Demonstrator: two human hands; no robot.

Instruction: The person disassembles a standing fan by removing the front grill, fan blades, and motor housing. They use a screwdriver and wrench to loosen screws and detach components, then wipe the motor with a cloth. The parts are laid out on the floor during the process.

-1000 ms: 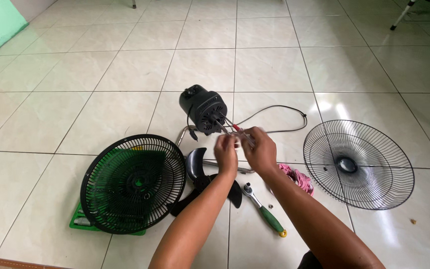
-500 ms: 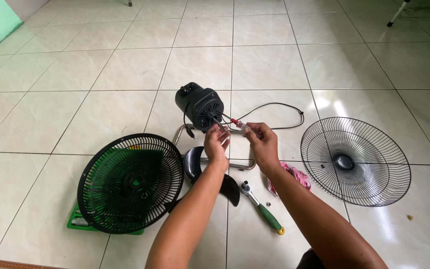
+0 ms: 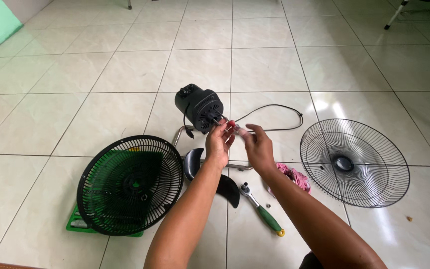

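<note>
A black fan motor housing [image 3: 198, 107] stands on the tiled floor with its shaft pointing toward me. My left hand [image 3: 218, 144] pinches at the shaft tip. Just to the right, my right hand [image 3: 259, 148] holds a small clear tube with a red cap [image 3: 235, 127], its tip aimed at the shaft. Both hands hover close together above the fan's metal stand [image 3: 235, 166]. A black fan blade [image 3: 195, 164] lies under my left forearm.
A black rear fan guard [image 3: 130, 185] leans on a green box [image 3: 75, 224] at the left. The front guard [image 3: 354, 162] lies flat at the right. A green-handled ratchet [image 3: 264, 216], a pink cloth [image 3: 294, 177] and the black power cord [image 3: 279, 117] lie near my arms.
Both hands have stayed at the motor shaft while my head moved, shifting the scene slightly lower in view. The right hand has brought the tube's tip closer to the shaft.
</note>
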